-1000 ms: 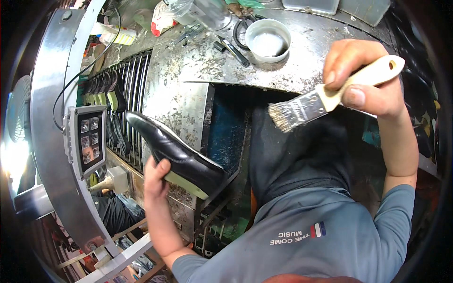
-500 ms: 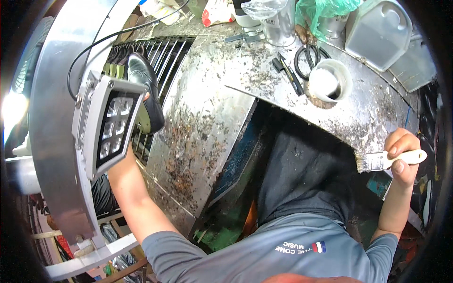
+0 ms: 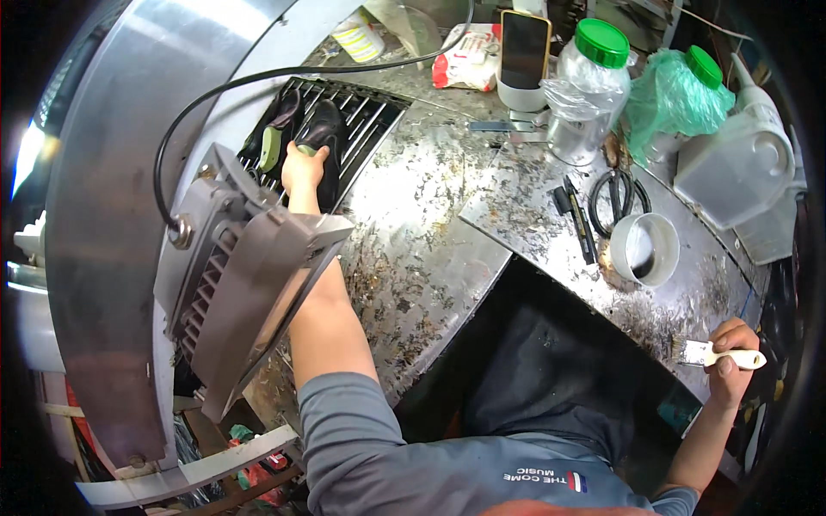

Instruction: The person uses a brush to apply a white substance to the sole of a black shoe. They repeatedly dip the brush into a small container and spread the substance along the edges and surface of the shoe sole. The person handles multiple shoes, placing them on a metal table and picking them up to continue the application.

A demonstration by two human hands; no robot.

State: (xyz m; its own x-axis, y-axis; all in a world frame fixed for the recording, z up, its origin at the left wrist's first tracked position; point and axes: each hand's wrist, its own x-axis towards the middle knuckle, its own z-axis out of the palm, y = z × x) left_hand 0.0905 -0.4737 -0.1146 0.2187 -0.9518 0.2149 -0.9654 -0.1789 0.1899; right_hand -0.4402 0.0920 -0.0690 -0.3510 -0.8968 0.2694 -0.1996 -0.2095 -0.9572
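Observation:
My left hand (image 3: 303, 169) reaches past the lamp to a metal rack and closes around the heel end of a black leather shoe (image 3: 329, 129). A bit of pale green, apparently a shoe last (image 3: 305, 150), shows by my fingers. Beside it on the rack lies another dark shoe (image 3: 286, 112) with a green last (image 3: 271, 148) in it. At the far right my right hand (image 3: 730, 354) grips a flat paintbrush (image 3: 742, 359) by its cream handle, bristles pointing left, by the table's front edge. The bristles are hard to see against the stained metal.
A grey floodlight (image 3: 249, 301) with a black cable hangs over my left forearm. On the stained metal table (image 3: 413, 215) stand a white cup (image 3: 662, 249), black-handled scissors (image 3: 615, 202), pens (image 3: 578, 219), a green-lidded jar (image 3: 594, 82), a phone (image 3: 525, 52) and a plastic jug (image 3: 736, 163).
My left hand has moved forward with the shoe, which now rests on the rack. My view has shifted, showing more of the table's far side. My right hand still holds the paintbrush.

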